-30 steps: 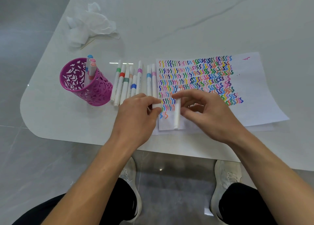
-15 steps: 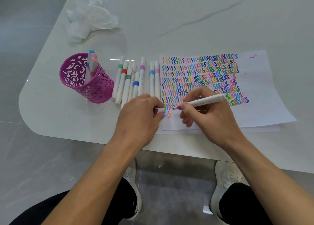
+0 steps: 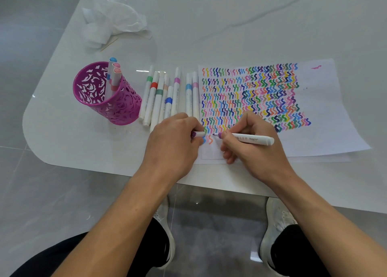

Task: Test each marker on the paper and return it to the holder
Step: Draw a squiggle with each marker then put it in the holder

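Note:
My right hand (image 3: 253,149) grips a white marker (image 3: 251,139) with a purple tip, lying nearly flat, its tip at the lower left of the paper (image 3: 326,113) beside a short row of squiggles. My left hand (image 3: 173,144) pinches the marker's cap (image 3: 198,134) at the paper's left edge. The paper is covered with rows of coloured squiggles. Several white markers (image 3: 165,98) lie side by side left of the paper. A magenta perforated holder (image 3: 117,105) stands further left with three markers (image 3: 113,75) upright in it.
A crumpled white tissue (image 3: 113,17) and a thin stick lie at the back left of the white table (image 3: 230,25). The table's rounded front edge runs just below my hands; my legs and white shoes show beneath on the grey floor.
The marker came uncapped: my left hand kept the cap while my right hand turned the marker from upright to nearly flat and brought its purple tip to the paper's lower left.

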